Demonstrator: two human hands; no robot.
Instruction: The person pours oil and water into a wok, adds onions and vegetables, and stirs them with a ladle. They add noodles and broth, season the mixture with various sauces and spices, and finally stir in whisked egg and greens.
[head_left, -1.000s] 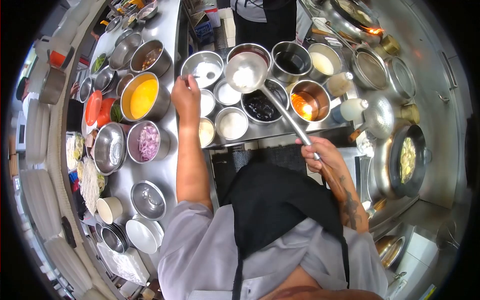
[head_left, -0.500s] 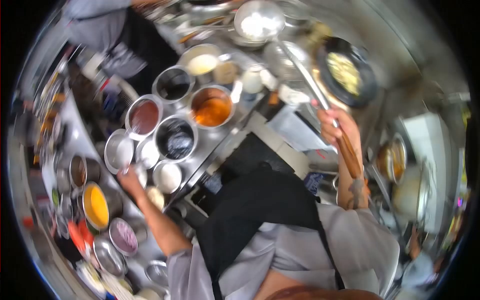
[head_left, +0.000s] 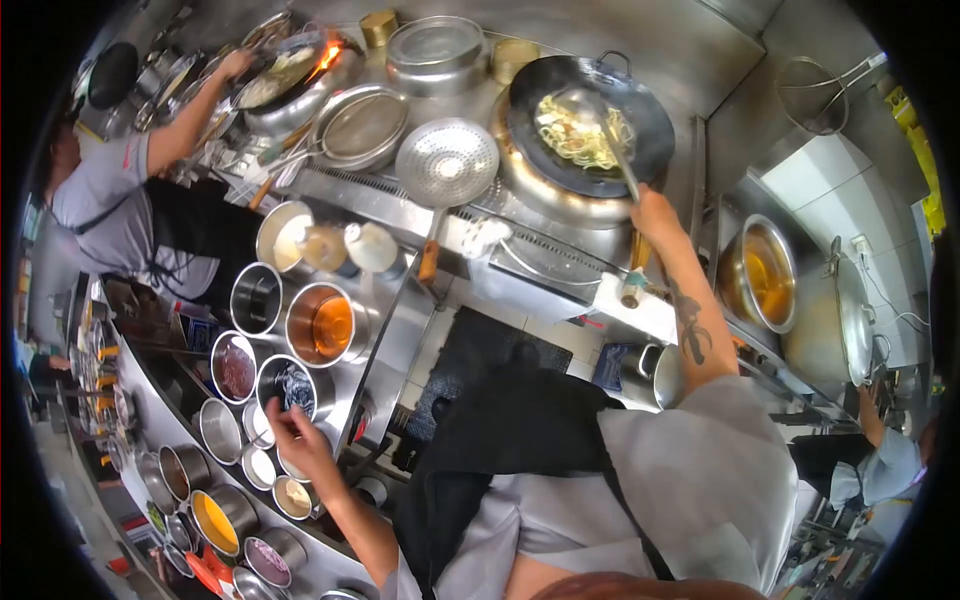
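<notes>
So your right hand point(head_left: 655, 215) is closing firmly around the long handle of the ladle point(head_left: 621, 160), and the ladle's head is sitting in the pale, noodle-like strips point(head_left: 555, 132) inside the black wok point(head_left: 645, 120). I'm guessing that long handle is doing you a favour: it's putting your knuckles outside the rim, off the hot metal. The wok itself is resting on a round metal stand point(head_left: 540, 205), which is probably cradling that curved bottom so it isn't rocking.

Your left hand point(head_left: 300, 440) is hovering way over on the other side, right by the pot of dark sauce point(head_left: 290, 388). Its fingers are bending partway, but I can't tell if they're pinching anything (the small pale bowls behind them are muddling the view). The pot of orange liquid point(head_left: 328, 325) is standing just beside the dark one, and that tight bunching is likely putting everything within one arm's reach.

The perforated skimmer point(head_left: 447, 163) is lying near the wok, its wooden grip pointing your way, presumably so it's easy to grab.
</notes>
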